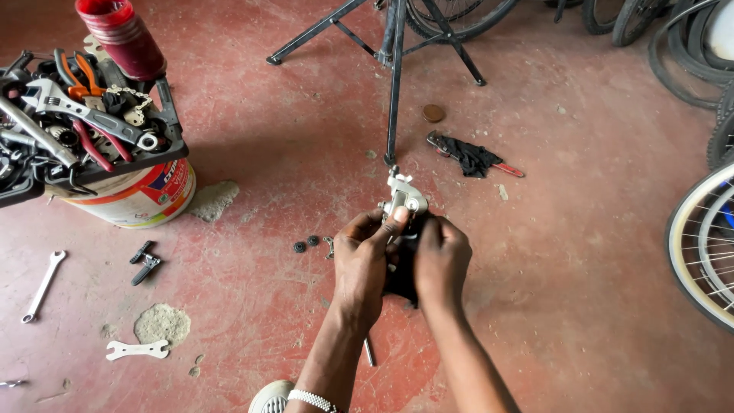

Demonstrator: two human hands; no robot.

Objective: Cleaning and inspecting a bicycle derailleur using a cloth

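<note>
Your left hand (361, 256) pinches the small silver metal brake part (403, 197) with its thumb on top; your right hand (440, 256) is clenched around a dark cloth beneath it. Keep the part steady above the red floor (573, 252). At nine o'clock lie small black washers (306, 244); at twelve stands the black repair stand (394, 76).

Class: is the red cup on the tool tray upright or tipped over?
Upside down: the red cup stands mouth-down, rim resting among tools on the black tray.
</note>
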